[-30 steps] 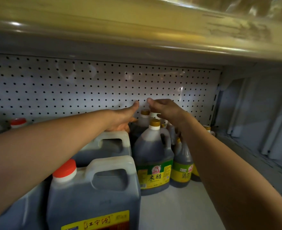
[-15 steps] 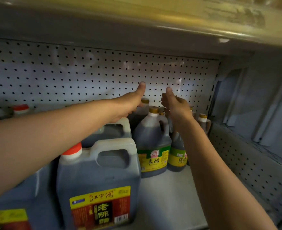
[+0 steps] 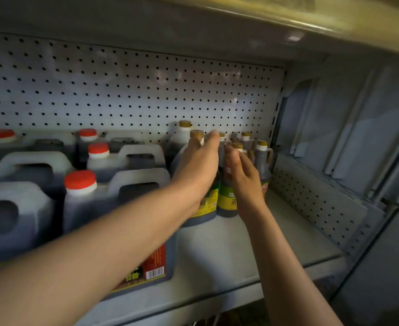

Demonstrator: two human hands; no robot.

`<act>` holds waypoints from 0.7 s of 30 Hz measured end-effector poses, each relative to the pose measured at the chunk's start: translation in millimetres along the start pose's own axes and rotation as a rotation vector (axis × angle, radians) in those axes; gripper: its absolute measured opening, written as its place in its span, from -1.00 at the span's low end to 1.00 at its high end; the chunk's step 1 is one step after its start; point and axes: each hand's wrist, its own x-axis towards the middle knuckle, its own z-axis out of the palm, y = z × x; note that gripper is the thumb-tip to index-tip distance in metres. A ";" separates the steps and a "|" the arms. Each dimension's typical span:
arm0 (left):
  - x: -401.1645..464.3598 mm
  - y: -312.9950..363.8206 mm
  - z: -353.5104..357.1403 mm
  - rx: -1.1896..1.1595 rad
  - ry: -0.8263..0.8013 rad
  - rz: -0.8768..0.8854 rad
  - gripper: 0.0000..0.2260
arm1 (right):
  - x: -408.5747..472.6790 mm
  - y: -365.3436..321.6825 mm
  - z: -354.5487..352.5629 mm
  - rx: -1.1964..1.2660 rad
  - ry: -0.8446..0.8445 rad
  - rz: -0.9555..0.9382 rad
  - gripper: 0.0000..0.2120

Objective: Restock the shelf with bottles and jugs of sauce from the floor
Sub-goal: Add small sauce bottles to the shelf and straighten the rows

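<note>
Dark sauce bottles with gold caps stand in a cluster at the back right of the shelf (image 3: 229, 250). The front one carries a yellow-green label (image 3: 209, 203), and a second labelled bottle (image 3: 226, 204) stands to its right. My left hand (image 3: 198, 170) stretches flat across the front bottle's neck and shoulder, holding nothing. My right hand (image 3: 243, 180) hovers with fingers spread in front of the second bottle, also holding nothing. Large dark jugs with red caps (image 3: 80, 182) fill the left side in rows.
A white pegboard (image 3: 123, 90) backs the shelf and a perforated side panel (image 3: 311, 198) closes its right end. The upper shelf's edge (image 3: 287, 17) hangs low overhead. A small handled bottle (image 3: 262, 158) stands by the right panel. Bare shelf surface lies in front of the bottles.
Both hands have dropped from near the pegboard down to the gold-capped bottles and drawn back a little. The view has pulled back, showing more red-capped jugs on the left.
</note>
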 end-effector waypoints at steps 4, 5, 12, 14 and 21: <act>-36.9 -71.3 33.3 -0.020 0.088 -0.086 -0.47 | -25.7 24.8 -10.6 0.014 -0.029 0.114 -0.54; -42.7 -87.7 38.4 0.003 0.094 -0.121 -0.48 | -31.1 32.4 -12.8 0.022 -0.036 0.147 -0.50; -46.9 -154.0 56.5 0.053 0.194 -0.239 -0.46 | -57.7 72.9 -13.8 0.047 -0.079 0.268 -0.46; -45.2 -155.5 62.1 0.015 0.213 -0.255 -0.49 | -60.3 80.8 -13.0 0.044 -0.105 0.279 -0.47; -30.0 -144.7 67.9 -0.087 0.263 -0.302 -0.51 | -57.5 94.4 -10.0 0.007 -0.133 0.255 -0.43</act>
